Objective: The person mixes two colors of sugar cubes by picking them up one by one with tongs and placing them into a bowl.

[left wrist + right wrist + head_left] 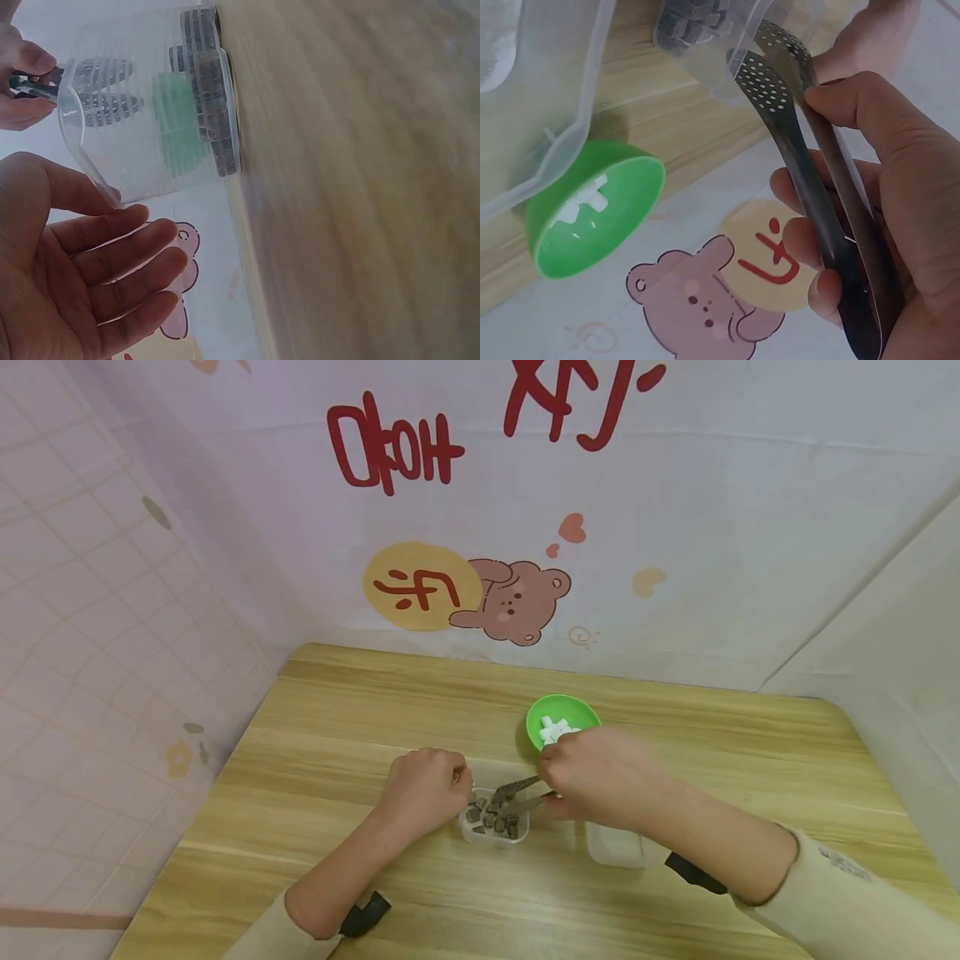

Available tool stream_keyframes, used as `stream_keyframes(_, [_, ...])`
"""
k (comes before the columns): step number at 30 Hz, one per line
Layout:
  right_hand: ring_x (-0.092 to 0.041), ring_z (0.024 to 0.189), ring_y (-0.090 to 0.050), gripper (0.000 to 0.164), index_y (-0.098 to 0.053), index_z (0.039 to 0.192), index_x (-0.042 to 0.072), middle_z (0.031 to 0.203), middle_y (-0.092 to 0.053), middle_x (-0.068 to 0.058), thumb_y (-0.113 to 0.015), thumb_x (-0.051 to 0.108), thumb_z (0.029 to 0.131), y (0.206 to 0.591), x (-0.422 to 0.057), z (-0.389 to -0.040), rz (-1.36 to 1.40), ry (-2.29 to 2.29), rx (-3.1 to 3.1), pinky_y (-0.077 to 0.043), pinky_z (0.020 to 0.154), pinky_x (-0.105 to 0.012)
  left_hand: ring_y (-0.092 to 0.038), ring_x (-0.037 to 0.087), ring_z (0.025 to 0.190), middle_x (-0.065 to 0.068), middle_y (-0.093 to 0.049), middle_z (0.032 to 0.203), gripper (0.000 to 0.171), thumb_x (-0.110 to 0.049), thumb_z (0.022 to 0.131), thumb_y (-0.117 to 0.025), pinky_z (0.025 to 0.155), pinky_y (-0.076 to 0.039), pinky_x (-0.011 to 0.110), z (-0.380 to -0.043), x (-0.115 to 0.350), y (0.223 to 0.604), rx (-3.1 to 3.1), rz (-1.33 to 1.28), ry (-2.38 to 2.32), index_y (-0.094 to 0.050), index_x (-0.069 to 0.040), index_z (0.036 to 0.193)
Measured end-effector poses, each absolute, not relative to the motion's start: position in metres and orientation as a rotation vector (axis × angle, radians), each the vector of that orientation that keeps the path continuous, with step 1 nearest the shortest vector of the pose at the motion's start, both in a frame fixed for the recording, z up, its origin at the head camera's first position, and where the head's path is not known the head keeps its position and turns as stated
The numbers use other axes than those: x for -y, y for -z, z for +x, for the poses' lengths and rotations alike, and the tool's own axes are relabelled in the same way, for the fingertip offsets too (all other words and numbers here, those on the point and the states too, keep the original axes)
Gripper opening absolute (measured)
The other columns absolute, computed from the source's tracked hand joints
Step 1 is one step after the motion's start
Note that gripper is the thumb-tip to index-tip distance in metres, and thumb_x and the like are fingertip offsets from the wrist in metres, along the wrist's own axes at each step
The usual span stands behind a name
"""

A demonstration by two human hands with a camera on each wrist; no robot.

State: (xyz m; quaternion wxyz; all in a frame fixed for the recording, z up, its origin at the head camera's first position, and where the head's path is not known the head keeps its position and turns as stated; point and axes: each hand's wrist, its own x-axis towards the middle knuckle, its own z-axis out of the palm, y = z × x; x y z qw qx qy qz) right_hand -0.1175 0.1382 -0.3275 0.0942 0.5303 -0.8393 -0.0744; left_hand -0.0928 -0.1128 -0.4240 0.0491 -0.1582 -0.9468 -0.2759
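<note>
My right grip (600,777) is closed around long, grey metal tongs (801,165), thumb on one arm and fingers on the other. Their two perforated heads stand slightly apart inside a clear, ribbed plastic container (124,154), above the dark brown-grey cubes (512,821) at its bottom. I cannot make out anything caught between the heads. My left grip (426,793), at the container's left, pinches a rim corner between thumb and forefinger, the other fingers loosely bent.

The container sits on the pale wood-grain worktop (322,760). To its right and slightly nearer me, partly under my forearm, is a second translucent plastic container (617,852). Beyond the first container and to its right is a round, bright green bowl (619,225) with small white chunky pieces (555,728) in it. Farther beyond the container hangs a white cloth backdrop (712,527), printed with red characters and a pinkish-brown bear (542,597).
</note>
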Motion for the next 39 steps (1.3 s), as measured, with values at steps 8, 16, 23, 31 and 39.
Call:
stream_keyframes(8, [-0.009,0.054,-0.025,0.038,-0.036,0.054,0.022,0.053,-0.031,0.011,-0.072,0.014,0.064,0.33,-0.111,-0.114,1.668,0.403,2.419,-0.032,0.048,-0.025,-0.011,0.001,0.047,-0.016,-0.018,0.049,0.045,-0.009,0.094,-0.064,0.042,-0.014,0.02,-0.093,0.113,0.427,2.871,-0.518,0.799,-0.046,-0.025,0.055])
stream_keyframes(16, [-0.007,0.052,-0.029,0.039,-0.043,0.054,0.023,0.052,-0.041,0.01,-0.079,0.01,0.064,0.331,-0.089,-0.105,1.642,0.666,2.351,-0.034,0.046,-0.022,-0.01,0.0,0.049,-0.016,-0.018,0.051,0.046,-0.007,0.092,-0.064,0.042,-0.012,0.019,-0.092,0.113,0.427,2.846,-0.556,0.792,-0.045,-0.024,0.054])
stream_keyframes(23, [-0.005,0.051,-0.033,0.041,-0.048,0.055,0.024,0.053,-0.048,0.009,-0.08,0.005,0.071,0.331,-0.084,-0.103,1.618,0.711,2.31,-0.036,0.044,-0.023,-0.01,0.0,0.05,-0.016,-0.017,0.051,0.048,-0.007,0.092,-0.064,0.042,-0.012,0.019,-0.093,0.114,0.427,2.846,-0.557,0.781,-0.041,-0.025,0.054])
stream_keyframes(31, [-0.008,0.052,-0.03,0.038,-0.041,0.054,0.021,0.053,-0.038,0.009,-0.075,0.013,0.07,0.329,-0.098,-0.114,1.62,0.605,2.501,-0.04,0.045,-0.027,-0.01,0.0,0.049,-0.016,-0.017,0.05,0.05,-0.008,0.093,-0.064,0.042,-0.013,0.02,-0.093,0.114,0.428,2.853,-0.553,0.764,-0.038,-0.026,0.054])
stream_keyframes(39, [-0.006,0.054,-0.028,0.035,-0.047,0.059,0.023,0.058,-0.038,0.013,-0.08,0.02,0.071,0.319,-0.133,-0.129,1.557,0.055,2.517,-0.031,0.046,-0.025,-0.013,0.001,0.049,-0.016,-0.019,0.05,0.049,-0.009,0.093,-0.063,0.042,-0.018,0.021,-0.092,0.113,0.426,2.866,-0.527,0.771,-0.038,-0.025,0.054])
